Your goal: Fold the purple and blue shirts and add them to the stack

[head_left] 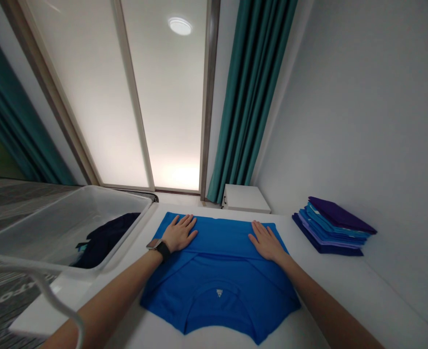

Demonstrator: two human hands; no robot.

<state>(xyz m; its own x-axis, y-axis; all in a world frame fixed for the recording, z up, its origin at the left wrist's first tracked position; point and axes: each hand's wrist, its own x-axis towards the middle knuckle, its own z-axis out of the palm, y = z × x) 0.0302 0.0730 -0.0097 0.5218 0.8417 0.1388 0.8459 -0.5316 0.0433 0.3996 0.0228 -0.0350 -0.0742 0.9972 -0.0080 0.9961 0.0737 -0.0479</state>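
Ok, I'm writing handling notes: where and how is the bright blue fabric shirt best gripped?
Probably by the two corners of its straight far edge, pinched one per hand, coming in from left and right. The shirt lies flat, its near side curved, and the bare left hand and bare right hand rest near those corners.

Glowing at the far side through frosted sliding doors; flanked by teal curtains; bounded right by pale wall; laid left with grey flooring.
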